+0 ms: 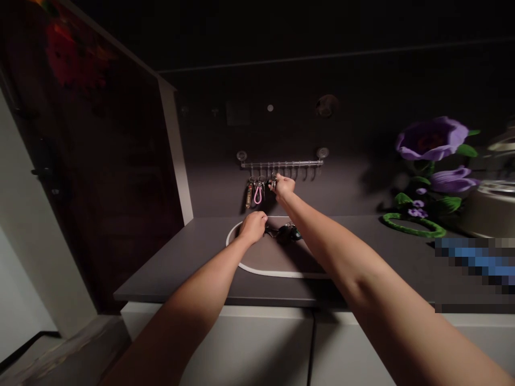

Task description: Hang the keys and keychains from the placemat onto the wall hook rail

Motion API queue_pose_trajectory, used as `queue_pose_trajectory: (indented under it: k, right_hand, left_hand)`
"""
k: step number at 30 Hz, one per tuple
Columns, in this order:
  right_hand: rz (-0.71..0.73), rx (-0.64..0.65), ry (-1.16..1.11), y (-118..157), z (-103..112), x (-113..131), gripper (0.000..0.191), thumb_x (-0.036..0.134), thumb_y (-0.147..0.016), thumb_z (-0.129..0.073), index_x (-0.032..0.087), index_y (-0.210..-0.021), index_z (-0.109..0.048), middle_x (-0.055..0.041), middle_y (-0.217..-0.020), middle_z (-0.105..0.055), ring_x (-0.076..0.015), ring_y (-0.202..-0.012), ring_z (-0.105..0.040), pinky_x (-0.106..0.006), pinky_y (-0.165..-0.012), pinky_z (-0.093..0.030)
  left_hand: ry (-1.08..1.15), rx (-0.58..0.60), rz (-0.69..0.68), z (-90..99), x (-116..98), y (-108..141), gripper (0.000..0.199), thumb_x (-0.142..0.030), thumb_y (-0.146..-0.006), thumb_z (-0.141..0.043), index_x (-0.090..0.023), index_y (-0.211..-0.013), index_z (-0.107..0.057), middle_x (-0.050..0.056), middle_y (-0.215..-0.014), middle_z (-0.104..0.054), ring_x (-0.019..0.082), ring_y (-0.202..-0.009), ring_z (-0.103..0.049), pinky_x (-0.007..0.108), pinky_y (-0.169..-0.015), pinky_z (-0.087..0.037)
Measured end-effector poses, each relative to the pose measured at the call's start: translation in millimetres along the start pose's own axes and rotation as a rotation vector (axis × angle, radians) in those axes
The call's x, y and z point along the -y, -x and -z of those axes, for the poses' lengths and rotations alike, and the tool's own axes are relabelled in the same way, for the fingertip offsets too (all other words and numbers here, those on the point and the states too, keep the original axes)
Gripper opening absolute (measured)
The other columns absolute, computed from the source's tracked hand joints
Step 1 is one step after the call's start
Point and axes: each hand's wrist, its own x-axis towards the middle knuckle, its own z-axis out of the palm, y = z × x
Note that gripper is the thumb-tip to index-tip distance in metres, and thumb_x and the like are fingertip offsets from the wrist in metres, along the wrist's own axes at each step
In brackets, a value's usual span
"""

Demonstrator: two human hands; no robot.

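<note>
My right hand (285, 186) is raised to a clear hook rail (281, 164) on the dark wall. Its fingers are closed on a small bunch of metal keys (273, 184) just under the hooks; whether the keys hang on a hook I cannot tell. To their left hang a pink loop keychain (258, 194) and a brown tag keychain with lettering (249, 195). Lower down, my left hand (253, 226) is over a white-rimmed oval tray (277, 274), fingers curled; what they hold is hidden. Dark small items (285, 232) lie on the tray beside it, partly behind my right forearm.
The tray rests on a dark countertop (193, 268) above white cabinets (257, 343). Purple fabric flowers (432, 139) with a green ring base (414, 225) and a pale lamp-like object (491, 209) stand at right. A dark door (120, 161) is at left.
</note>
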Motion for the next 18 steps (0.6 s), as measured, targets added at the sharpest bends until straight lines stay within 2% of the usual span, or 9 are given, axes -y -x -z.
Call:
queue_pose_trajectory:
  k: [5, 12, 18]
  right_hand:
    - [-0.029, -0.011, 0.01, 1.7, 5.6, -3.3, 0.025, 0.028, -0.077, -0.059, 0.014, -0.06, -0.047, 0.0063, -0.046, -0.043, -0.0032, -0.039, -0.043, -0.017, -0.041, -0.047]
    - [-0.002, 0.067, 0.037, -0.1, 16.5, -10.3, 0.016, 0.022, -0.073, -0.061, 0.014, -0.063, -0.051, 0.0056, -0.048, -0.047, -0.0041, -0.041, -0.045, -0.018, -0.042, -0.045]
    - [-0.023, 0.111, 0.079, 2.4, 21.4, -7.2, 0.008, 0.013, -0.075, -0.052, 0.014, -0.066, -0.053, 0.0056, -0.051, -0.048, -0.0043, -0.043, -0.045, -0.019, -0.047, -0.044]
  left_hand:
    - [0.009, 0.0, 0.01, -0.9, 3.2, -1.3, 0.024, -0.019, -0.083, -0.039, -0.016, -0.081, -0.063, 0.008, -0.083, -0.064, 0.017, -0.082, -0.055, 0.028, -0.076, -0.04]
    - [0.049, -0.003, 0.03, -4.0, 8.3, -3.5, 0.023, -0.018, -0.082, -0.04, -0.016, -0.079, -0.063, 0.005, -0.077, -0.063, 0.016, -0.077, -0.055, 0.026, -0.073, -0.039]
    - [0.065, -0.003, 0.027, -2.9, 9.0, -3.4, 0.023, -0.018, -0.082, -0.041, -0.016, -0.078, -0.063, 0.004, -0.076, -0.062, 0.015, -0.075, -0.054, 0.025, -0.071, -0.039]
